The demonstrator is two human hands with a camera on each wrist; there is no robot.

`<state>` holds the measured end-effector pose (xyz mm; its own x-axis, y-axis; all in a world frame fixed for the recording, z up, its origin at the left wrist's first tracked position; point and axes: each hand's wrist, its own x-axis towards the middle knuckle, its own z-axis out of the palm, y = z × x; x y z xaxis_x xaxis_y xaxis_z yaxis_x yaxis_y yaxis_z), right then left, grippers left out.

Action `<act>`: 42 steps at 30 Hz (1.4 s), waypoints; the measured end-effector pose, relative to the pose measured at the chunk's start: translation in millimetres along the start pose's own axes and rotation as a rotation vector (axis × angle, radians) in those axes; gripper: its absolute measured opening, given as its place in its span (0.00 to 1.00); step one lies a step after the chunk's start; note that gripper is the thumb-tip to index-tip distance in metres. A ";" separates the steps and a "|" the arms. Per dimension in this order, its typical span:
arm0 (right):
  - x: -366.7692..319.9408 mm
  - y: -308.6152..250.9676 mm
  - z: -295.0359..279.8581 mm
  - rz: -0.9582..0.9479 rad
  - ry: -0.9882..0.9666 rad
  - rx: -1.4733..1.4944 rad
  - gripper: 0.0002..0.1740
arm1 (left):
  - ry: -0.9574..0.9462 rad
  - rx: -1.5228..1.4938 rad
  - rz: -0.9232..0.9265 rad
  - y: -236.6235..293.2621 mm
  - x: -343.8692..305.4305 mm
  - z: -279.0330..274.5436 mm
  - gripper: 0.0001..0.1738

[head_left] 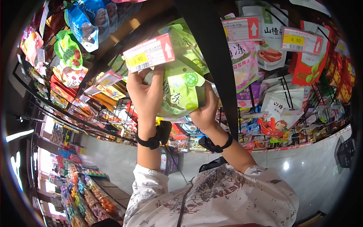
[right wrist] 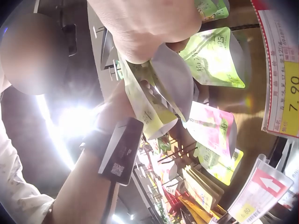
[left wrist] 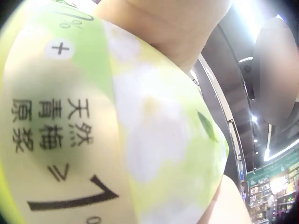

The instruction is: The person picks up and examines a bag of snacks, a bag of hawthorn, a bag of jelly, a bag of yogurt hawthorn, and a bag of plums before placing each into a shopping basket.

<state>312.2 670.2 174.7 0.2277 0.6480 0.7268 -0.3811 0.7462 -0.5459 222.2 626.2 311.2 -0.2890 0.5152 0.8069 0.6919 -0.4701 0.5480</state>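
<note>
The pouch (head_left: 176,89), green and printed, lies directly between the two hands, facing the head camera. Its long axis runs roughly up and down, tilted a little, with the top end toward the shelf display. A round hang hole seems to show near that end; whether a hook passes through it cannot be told.

Neither hand is clearly nearer: the left hand (head_left: 145,92) is at the upper left edge, the right hand (head_left: 207,109) at the lower right corner. The tag (head_left: 149,53), marked 3.90, hangs in front of the upper left part, and a rear pouch (head_left: 193,49), also green, sits just behind.

The right hand pinches its corner, thumb on the front and the other fingers curled out of sight behind. The left hand stands upright with a gap between thumb and fingers, but the fingertips go behind the tag, so how firmly it grips, if at all, cannot be told. The left wrist view is filled by the pouch's printed face close up; the right wrist view shows it edge-on, between both hands.
</note>
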 end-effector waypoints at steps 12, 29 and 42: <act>14.8 -7.5 4.0 -0.027 -0.076 -0.072 0.23 | 0.004 -0.058 0.057 0.5 21.5 -0.8 0.17; 26.0 -11.1 7.3 -0.016 -0.036 -0.050 0.21 | -0.085 -0.067 -0.013 -16.4 36.7 -8.6 0.13; 45.7 2.5 14.9 0.238 -0.009 -0.518 0.18 | -0.182 -0.117 -0.135 -29.2 21.3 -34.5 0.13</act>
<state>308.4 699.4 212.8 0.1811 0.8080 0.5607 0.0681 0.5584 -0.8268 173.0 626.2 320.0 -0.2420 0.6945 0.6775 0.5712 -0.4625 0.6781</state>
